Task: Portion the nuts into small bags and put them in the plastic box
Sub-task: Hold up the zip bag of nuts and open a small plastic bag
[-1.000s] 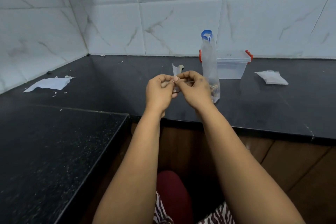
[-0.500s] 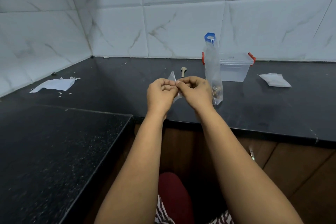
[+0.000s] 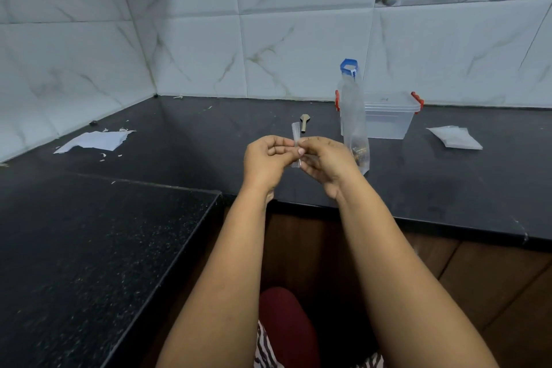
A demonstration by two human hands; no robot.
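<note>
**Small bag turned edge-on between both hands**

The small bag (image 3: 295, 143), seen broader half a second before, was now held upright as a thin clear strip, pinched by the left hand (image 3: 265, 163) and right hand (image 3: 327, 163); opening it seemed under way. A tall crinkled bag of nuts (image 3: 354, 125) hung behind, before the rigid clear plastic box (image 3: 388, 116) on the speckled black counter (image 3: 209, 134).

The black counter (image 3: 209, 140) offers open surface between the torn white paper (image 3: 95, 141) at far left and the wooden spoon (image 3: 304, 122) near centre. To the right, three obstacles cluster — the tall clear nut bag (image 3: 354, 116) stands upright directly in front of the plastic box (image 3: 388, 116), blocking its left front. Open counter lies between the box and the white packet (image 3: 455, 137).
</note>
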